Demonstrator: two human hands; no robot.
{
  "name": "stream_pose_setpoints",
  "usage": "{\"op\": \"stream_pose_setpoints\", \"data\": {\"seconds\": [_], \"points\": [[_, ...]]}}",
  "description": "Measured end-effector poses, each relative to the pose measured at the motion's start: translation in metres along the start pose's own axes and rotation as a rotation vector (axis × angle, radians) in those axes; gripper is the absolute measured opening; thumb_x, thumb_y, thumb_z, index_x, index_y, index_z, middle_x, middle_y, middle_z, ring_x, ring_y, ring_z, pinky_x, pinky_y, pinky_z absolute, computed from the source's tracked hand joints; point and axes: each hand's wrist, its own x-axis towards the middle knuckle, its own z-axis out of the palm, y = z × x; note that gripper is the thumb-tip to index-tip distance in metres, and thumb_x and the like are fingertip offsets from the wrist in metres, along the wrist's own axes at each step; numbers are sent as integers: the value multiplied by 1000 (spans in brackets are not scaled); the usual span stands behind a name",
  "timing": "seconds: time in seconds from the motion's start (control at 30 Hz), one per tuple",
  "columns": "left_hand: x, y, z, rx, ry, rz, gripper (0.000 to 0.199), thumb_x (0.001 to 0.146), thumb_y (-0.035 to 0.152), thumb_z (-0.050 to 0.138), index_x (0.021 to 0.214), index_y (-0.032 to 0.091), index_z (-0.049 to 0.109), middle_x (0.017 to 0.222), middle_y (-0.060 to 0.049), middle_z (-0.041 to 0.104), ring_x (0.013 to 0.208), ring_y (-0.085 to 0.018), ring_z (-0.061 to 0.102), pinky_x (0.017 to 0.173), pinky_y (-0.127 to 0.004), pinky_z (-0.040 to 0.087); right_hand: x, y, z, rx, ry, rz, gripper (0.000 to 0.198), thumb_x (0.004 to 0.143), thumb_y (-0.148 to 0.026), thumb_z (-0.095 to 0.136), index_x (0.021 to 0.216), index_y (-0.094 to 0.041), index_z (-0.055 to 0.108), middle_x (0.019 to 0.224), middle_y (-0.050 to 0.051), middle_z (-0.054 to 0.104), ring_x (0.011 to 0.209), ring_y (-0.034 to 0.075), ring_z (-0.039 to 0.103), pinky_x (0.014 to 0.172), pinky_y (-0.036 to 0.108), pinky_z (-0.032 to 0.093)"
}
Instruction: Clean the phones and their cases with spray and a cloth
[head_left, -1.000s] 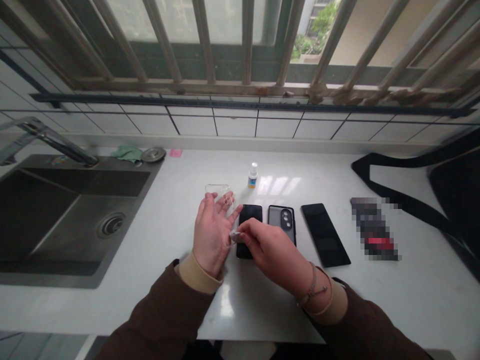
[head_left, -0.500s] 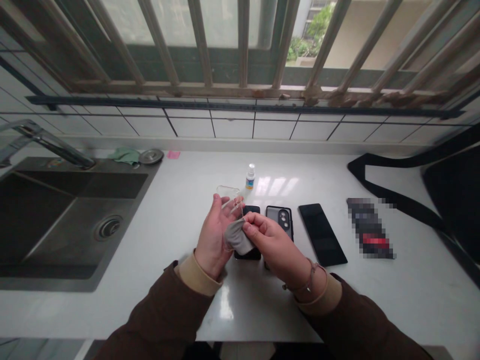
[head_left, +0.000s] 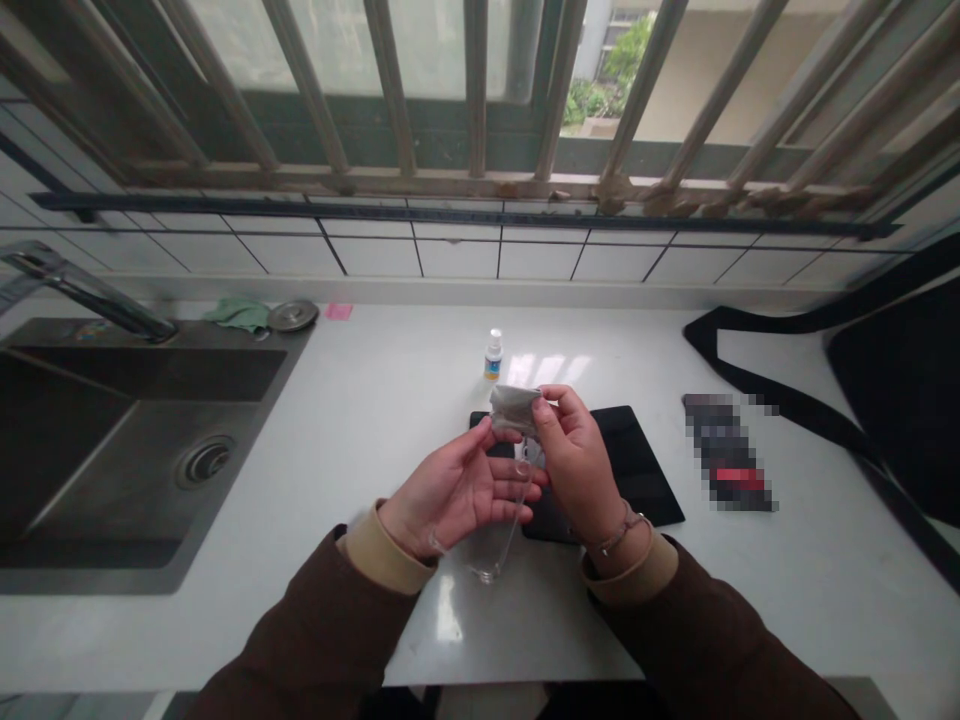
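Observation:
In my left hand is a clear phone case, tilted with one end hanging toward me; the fingers stretch along it. My right hand pinches a grey cloth between thumb and fingers. The cloth lies over the case's upper end, close to my left thumb and forefinger. Beneath my hands, a black phone case and another dark phone-like item are mostly hidden. A black phone lies flat just right of my right hand. Behind the cloth stands a small white spray bottle.
On the left is a steel sink with a faucet, a green cloth and a round metal lid. A pink slip lies nearby. Rightward are a blurred dark item and a black bag with a strap.
The clear case has turned from upright to hanging down toward me. My right hand and the cloth moved up and right, to the case's far end. The view shifted slightly.

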Motion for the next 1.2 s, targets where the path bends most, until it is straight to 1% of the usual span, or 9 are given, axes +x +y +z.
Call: {"op": "stream_pose_setpoints", "data": {"seconds": [0.1, 0.27, 0.4, 0.5, 0.6, 0.73, 0.87, 1.03, 1.2], "points": [[-1, 2, -1, 9, 11, 15, 41, 115, 51, 39, 123, 18, 63, 106, -23, 81, 90, -26, 82, 81, -37, 65, -2, 1, 1, 27, -46, -10, 26, 105, -52, 67, 109, -26, 64, 90, 0, 70, 78, 18, 65, 72, 33, 53], [-6, 14, 1, 16, 114, 82, 39, 115, 50, 40, 120, 18, 62, 104, -23, 81, 87, -26, 82, 78, -36, 65, 3, 9, -4, 110, -2, -23, 23, 106, -50, 66, 110, -27, 64, 96, 1, 71, 87, 19, 70, 84, 38, 60], [-5, 18, 4, 10, 184, 136, 39, 115, 48, 39, 120, 16, 60, 106, -26, 80, 94, -30, 83, 82, -40, 67, 7, 15, -8, 86, 109, -27, 25, 108, -51, 62, 114, -27, 64, 101, 2, 71, 89, 20, 71, 82, 38, 62], [-2, 13, 5, -6, 219, 123, 39, 116, 47, 38, 119, 15, 60, 109, -27, 80, 99, -32, 84, 85, -43, 68, 5, 11, -7, -64, 196, -61, 27, 107, -52, 63, 113, -25, 64, 93, 1, 69, 82, 19, 68, 76, 35, 59], [2, 9, 7, -29, 269, 169, 36, 116, 40, 40, 119, 14, 63, 107, -24, 80, 93, -29, 84, 86, -40, 68, -1, 6, -3, -221, 91, -114, 24, 109, -48, 62, 112, -25, 65, 87, 1, 71, 76, 19, 67, 71, 33, 55], [7, 7, 4, -109, 346, 282, 32, 116, 32, 43, 114, 13, 69, 102, -18, 81, 89, -24, 83, 89, -38, 68, -9, 2, 3, -218, -103, -123, 21, 111, -46, 59, 116, -26, 65, 89, 2, 75, 75, 20, 71, 68, 33, 55], [10, 6, -5, -151, 401, 405, 25, 113, 32, 51, 105, 17, 70, 100, -15, 80, 90, -22, 82, 83, -32, 67, -13, 2, 7, -238, -136, -141, 18, 111, -44, 60, 114, -27, 66, 89, 3, 76, 75, 20, 71, 67, 33, 53], [9, 9, -10, -193, 462, 569, 27, 114, 41, 49, 106, 22, 66, 93, -9, 76, 82, -20, 78, 77, -31, 64, -19, 4, 11, -166, -273, -100, 19, 111, -45, 61, 114, -27, 66, 96, 3, 77, 82, 21, 73, 73, 33, 53], [4, 18, -4, -275, 620, 742, 29, 115, 44, 47, 106, 22, 63, 91, -6, 72, 75, -17, 73, 75, -30, 62, -22, 5, 14, -93, -329, -30, 25, 110, -51, 62, 110, -26, 67, 85, 0, 68, 69, 17, 58, 64, 31, 44]]}}
